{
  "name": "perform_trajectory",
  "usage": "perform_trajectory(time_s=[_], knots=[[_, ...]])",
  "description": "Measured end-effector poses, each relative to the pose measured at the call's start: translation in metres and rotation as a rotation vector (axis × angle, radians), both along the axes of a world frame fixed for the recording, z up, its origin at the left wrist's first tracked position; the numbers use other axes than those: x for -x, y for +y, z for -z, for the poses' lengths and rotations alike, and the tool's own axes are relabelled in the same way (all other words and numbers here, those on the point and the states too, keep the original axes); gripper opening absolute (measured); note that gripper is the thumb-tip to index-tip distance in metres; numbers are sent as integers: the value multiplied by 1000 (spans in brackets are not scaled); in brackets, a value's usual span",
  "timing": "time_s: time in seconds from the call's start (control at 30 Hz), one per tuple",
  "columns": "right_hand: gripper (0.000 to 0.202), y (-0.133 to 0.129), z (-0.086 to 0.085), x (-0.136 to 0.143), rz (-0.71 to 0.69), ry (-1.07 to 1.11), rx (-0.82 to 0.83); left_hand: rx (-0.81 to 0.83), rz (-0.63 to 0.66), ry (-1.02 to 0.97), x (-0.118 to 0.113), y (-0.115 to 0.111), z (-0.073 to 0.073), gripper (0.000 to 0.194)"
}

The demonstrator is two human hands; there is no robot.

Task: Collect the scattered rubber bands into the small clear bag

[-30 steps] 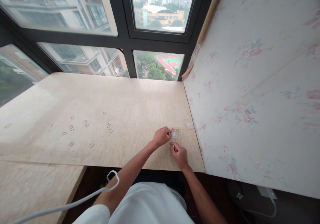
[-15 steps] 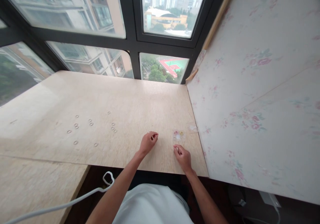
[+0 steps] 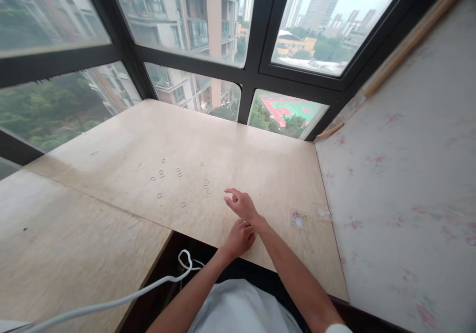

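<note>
Shirt (image 3: 241, 305), white, is occupying the nearest place. Cable (image 3: 122, 300), white, is running in from the near left and looping just off the inner corner of the marble-patterned window ledge (image 3: 267, 159).

Left hand (image 3: 240, 238), fingers curled in, is hovering near the ledge's front edge, close against the right wrist (image 3: 257, 220); whether it is gripping anything, or touching the wrist, cannot be told. Right hand (image 3: 242, 205), half open, thumb and forefinger parted, is pointing leftward over the ledge, nothing visible in its grasp.

Clear plastic case (image 3: 299, 219), small pink and yellow pieces showing inside, is lying toward the ledge's right edge. Clear plastic piece (image 3: 323, 213) is lying between case and right edge. Thin rings (image 3: 161, 174), about a dozen, are lying scattered left of the right fingertips, well in from the front edge, some in close pairs.

Floral wallpaper (image 3: 390, 199) is covering the wall along the right edge. Dark window frame (image 3: 247, 99) is rising from the back edge; beyond it, sports court (image 3: 293, 110), red and green, and apartment block (image 3: 213, 15) are showing.
</note>
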State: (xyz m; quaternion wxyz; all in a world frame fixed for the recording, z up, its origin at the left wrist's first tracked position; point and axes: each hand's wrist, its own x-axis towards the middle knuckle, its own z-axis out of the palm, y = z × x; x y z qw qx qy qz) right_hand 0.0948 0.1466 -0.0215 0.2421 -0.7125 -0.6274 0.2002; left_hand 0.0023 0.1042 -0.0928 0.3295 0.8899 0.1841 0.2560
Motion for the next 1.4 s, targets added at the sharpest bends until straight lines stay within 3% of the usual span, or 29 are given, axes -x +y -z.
perform_trajectory(time_s=[0.13,0.23,0.43,0.67,0.83,1.0,1.2,1.3,1.4], knots=[[38,64,6,28,-138,-241,193,62,-12,-43,2,2,-3,14],[34,86,16,40,-196,-319,262,101,-26,-92,3,2,-7,14],[26,92,25,42,-268,-413,328,104,-11,-90,6,2,-7,16],[17,79,23,26,-278,-351,327,69,-1,-43,6,3,-4,18],[12,49,17,5,-189,-211,228,97,-19,-41,5,3,-3,24],[18,-11,10,-34,-6,-79,111,126,-25,-58,4,4,-1,27],[18,-112,-4,-96,470,167,-164,145,-19,-18,4,5,-3,24],[21,-151,-10,-119,645,133,-222,147,-16,0,4,6,-4,23],[24,-172,-9,-133,742,15,-263,138,-11,5,3,6,-4,23]])
